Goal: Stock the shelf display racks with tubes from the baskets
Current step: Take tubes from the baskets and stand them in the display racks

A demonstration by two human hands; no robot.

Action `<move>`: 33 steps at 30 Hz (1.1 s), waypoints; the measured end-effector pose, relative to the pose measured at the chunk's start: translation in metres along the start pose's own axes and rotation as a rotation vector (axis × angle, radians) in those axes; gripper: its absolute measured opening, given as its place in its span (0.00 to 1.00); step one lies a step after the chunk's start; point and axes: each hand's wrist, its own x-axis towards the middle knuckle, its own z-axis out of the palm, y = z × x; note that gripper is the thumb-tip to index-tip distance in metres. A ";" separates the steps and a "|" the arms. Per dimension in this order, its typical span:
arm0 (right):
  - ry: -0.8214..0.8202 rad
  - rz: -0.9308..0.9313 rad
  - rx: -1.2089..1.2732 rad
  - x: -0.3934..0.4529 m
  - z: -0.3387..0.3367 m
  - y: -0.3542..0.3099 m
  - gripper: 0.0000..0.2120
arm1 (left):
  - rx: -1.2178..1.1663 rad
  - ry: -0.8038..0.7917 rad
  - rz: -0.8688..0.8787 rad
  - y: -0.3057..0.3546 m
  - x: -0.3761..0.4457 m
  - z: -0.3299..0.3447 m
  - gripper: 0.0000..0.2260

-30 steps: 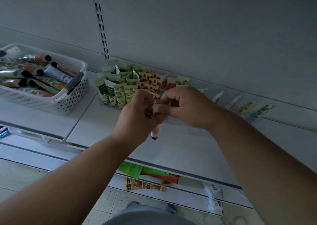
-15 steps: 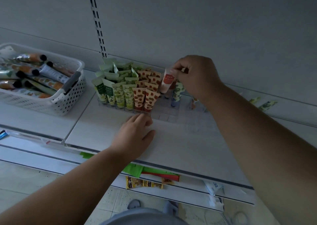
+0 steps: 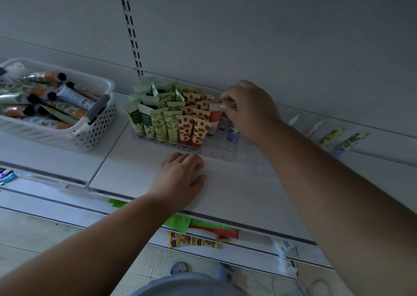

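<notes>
Right hand: fingertips pinched on the crimped top of a pink tube. The tube stands cap-down in the clear display rack, just right of the strawberry-print tubes, in about the third row from the rack's front edge.

Left hand: palm down on the shelf, fingers loosely spread, holding nothing, fingertips just in front of the rack's front edge.

Rack: stands toward the shelf's back edge. Left cells filled, from the left: dark-green label tubes, light-green print tubes, then the strawberry print. Front-right cells empty.

White perforated basket: on the adjoining shelf panel to the left, apart from the rack, holding tubes lying flat with black caps. A few more tubes along the back edge at right, details unclear.
</notes>
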 end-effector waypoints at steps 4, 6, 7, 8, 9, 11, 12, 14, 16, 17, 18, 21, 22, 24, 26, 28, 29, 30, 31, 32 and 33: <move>0.065 -0.083 0.099 -0.014 -0.006 -0.017 0.07 | -0.104 0.076 -0.040 0.006 -0.004 -0.010 0.07; 0.084 -0.138 0.165 -0.020 -0.007 -0.030 0.06 | -0.090 0.141 -0.052 0.011 -0.009 -0.018 0.05; 0.086 -0.168 0.196 -0.022 -0.006 -0.039 0.07 | -0.078 0.176 -0.072 0.013 -0.013 -0.023 0.05; 0.085 -0.200 0.223 -0.024 -0.005 -0.048 0.07 | -0.075 0.208 -0.096 0.014 -0.018 -0.030 0.05; 0.086 -0.233 0.244 -0.024 -0.004 -0.058 0.07 | -0.081 0.237 -0.122 0.015 -0.024 -0.037 0.05; 0.096 -0.295 0.287 -0.023 -0.001 -0.083 0.07 | -0.093 0.286 -0.173 0.010 -0.039 -0.052 0.05; 0.101 -0.323 0.311 -0.022 0.001 -0.097 0.07 | -0.090 0.307 -0.195 0.006 -0.048 -0.061 0.05; 0.102 -0.379 0.349 -0.016 0.003 -0.131 0.08 | -0.070 0.351 -0.247 -0.007 -0.068 -0.079 0.05; 0.094 -0.422 0.380 -0.008 0.009 -0.168 0.07 | -0.056 0.387 -0.307 -0.026 -0.088 -0.101 0.05; 0.086 -0.439 0.396 -0.002 0.013 -0.187 0.07 | -0.053 0.401 -0.333 -0.037 -0.097 -0.113 0.05; 0.077 -0.452 0.412 0.005 0.019 -0.208 0.07 | -0.053 0.416 -0.354 -0.050 -0.106 -0.126 0.05; 0.043 -0.455 0.458 0.027 0.046 -0.279 0.08 | -0.030 0.469 -0.382 -0.104 -0.136 -0.171 0.06; 0.035 -0.450 0.467 0.035 0.057 -0.304 0.08 | -0.010 0.482 -0.386 -0.125 -0.146 -0.188 0.06; 0.024 -0.432 0.492 0.051 0.078 -0.354 0.07 | 0.031 0.493 -0.392 -0.163 -0.167 -0.225 0.05; 0.008 -0.410 0.511 0.066 0.094 -0.397 0.07 | 0.054 0.490 -0.402 -0.195 -0.185 -0.260 0.04; -0.001 -0.376 0.504 0.081 0.107 -0.428 0.07 | 0.053 0.468 -0.418 -0.220 -0.199 -0.290 0.04; -0.013 -0.357 0.494 0.088 0.112 -0.438 0.07 | 0.048 0.469 -0.422 -0.231 -0.202 -0.302 0.04; -0.026 -0.339 0.479 0.096 0.117 -0.446 0.06 | 0.042 0.478 -0.423 -0.242 -0.203 -0.313 0.04; -0.036 -0.328 0.462 0.104 0.121 -0.452 0.06 | 0.035 0.487 -0.425 -0.253 -0.200 -0.323 0.04; -0.043 -0.320 0.445 0.114 0.125 -0.457 0.06 | 0.029 0.495 -0.429 -0.263 -0.195 -0.331 0.04; -0.045 -0.313 0.426 0.125 0.130 -0.461 0.06 | 0.026 0.501 -0.433 -0.273 -0.189 -0.337 0.04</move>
